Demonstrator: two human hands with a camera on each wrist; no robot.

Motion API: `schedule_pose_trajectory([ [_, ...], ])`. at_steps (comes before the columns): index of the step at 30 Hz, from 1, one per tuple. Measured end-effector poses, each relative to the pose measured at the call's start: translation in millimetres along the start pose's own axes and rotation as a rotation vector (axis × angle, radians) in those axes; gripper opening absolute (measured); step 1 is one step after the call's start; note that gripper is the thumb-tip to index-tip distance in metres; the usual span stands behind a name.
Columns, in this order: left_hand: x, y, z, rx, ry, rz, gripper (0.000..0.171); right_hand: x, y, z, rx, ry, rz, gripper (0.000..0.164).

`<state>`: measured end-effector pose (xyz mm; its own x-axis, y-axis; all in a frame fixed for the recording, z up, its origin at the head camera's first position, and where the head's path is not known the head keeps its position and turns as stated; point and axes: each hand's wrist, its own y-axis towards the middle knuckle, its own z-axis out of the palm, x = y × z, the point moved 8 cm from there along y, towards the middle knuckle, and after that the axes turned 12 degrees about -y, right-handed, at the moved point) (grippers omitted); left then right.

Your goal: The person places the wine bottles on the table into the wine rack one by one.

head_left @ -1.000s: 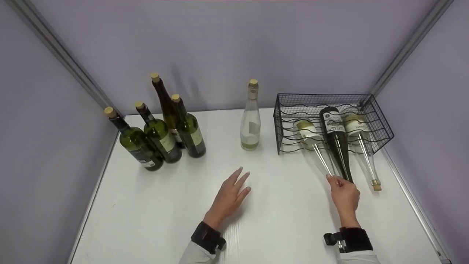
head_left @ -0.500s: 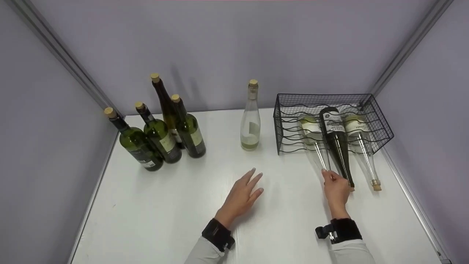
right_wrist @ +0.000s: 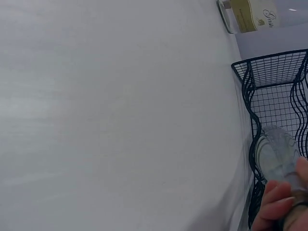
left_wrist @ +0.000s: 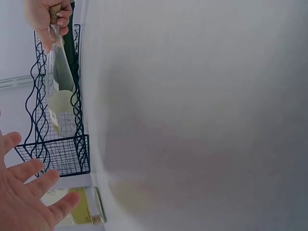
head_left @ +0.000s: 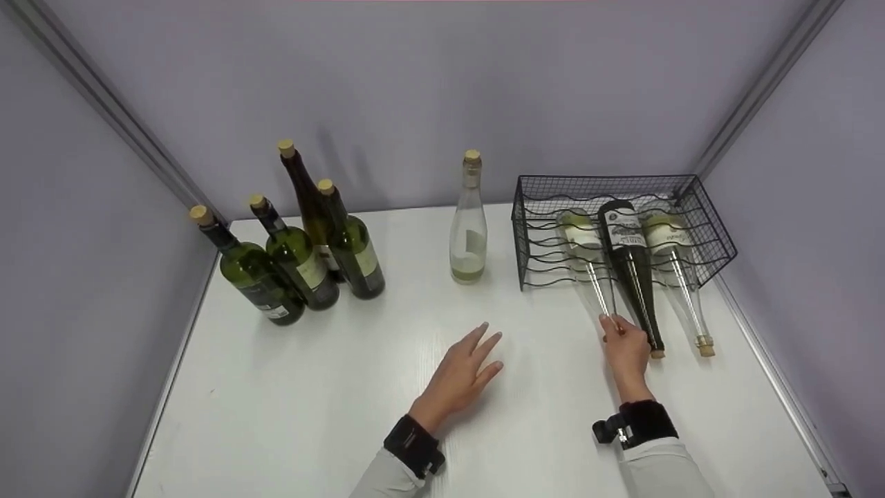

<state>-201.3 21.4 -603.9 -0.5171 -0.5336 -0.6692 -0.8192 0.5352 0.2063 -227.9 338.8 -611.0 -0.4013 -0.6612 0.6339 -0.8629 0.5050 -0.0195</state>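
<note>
My right hand (head_left: 628, 349) grips the neck of a clear glass wine bottle (head_left: 583, 238), which lies in the black wire rack (head_left: 523, 252) with its neck pointing toward me. The fingers cover its corked end in the head view; a cork (left_wrist: 55, 13) shows in that hand in the left wrist view. Beside it in the rack lie a dark green bottle (head_left: 632, 266) and another clear bottle (head_left: 681, 277). My left hand (head_left: 460, 377) hovers over the white table with fingers spread, holding nothing. Past its fingertips a clear corked bottle (head_left: 469, 242) stands upright.
Several corked dark bottles stand grouped at the back left, among them a green bottle (head_left: 356, 256) and a brown one (head_left: 302, 180). Pale panels enclose the white table (head_left: 311, 401) at the back and sides. The rack stands near the back right corner.
My right hand has moved away from me and left with the clear bottle's neck, pushing the bottle farther into the rack and straightening it. My left hand has shifted right.
</note>
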Motion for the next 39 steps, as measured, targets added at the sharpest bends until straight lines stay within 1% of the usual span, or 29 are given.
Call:
schedule_pose_trajectory([
  [6,-3.7,0.3,1.5,0.026,-0.009,-0.018,0.058,3,1,8,0.101,0.009,-0.03,0.041],
  [11,-4.2,-1.2,3.1,0.038,-0.011,-0.031,0.059,9,2,21,0.251,0.015,-0.022,0.039],
  [13,-3.5,-2.0,3.9,0.043,-0.013,-0.034,0.059,11,3,25,0.289,0.036,-0.016,0.04],
  [16,-2.0,-2.9,5.0,0.048,-0.015,-0.042,0.059,13,6,26,0.285,0.054,-0.01,0.042],
  [18,-0.7,-3.5,5.2,0.05,-0.011,-0.052,0.059,13,7,27,0.289,0.046,-0.001,0.044],
  [22,0.1,-3.6,5.3,0.057,-0.012,-0.061,0.059,15,9,30,0.319,0.007,0.016,0.049],
  [25,-1.6,-3.6,5.3,0.065,-0.01,-0.055,0.059,19,10,31,0.332,-0.047,-0.001,0.051],
  [28,-3.7,-3.7,5.1,0.066,-0.001,-0.048,0.059,23,9,29,0.328,-0.112,-0.028,0.049],
  [30,-4.8,-4.0,4.8,0.063,0.002,-0.041,0.059,24,10,29,0.327,-0.133,-0.03,0.045],
  [35,-5.3,-5.2,5.9,0.065,-0.007,-0.039,0.058,23,11,29,0.331,-0.112,0.002,0.035],
  [39,-4.3,-5.7,7.1,0.071,-0.007,-0.049,0.058,23,12,28,0.316,-0.124,-0.002,0.036],
])
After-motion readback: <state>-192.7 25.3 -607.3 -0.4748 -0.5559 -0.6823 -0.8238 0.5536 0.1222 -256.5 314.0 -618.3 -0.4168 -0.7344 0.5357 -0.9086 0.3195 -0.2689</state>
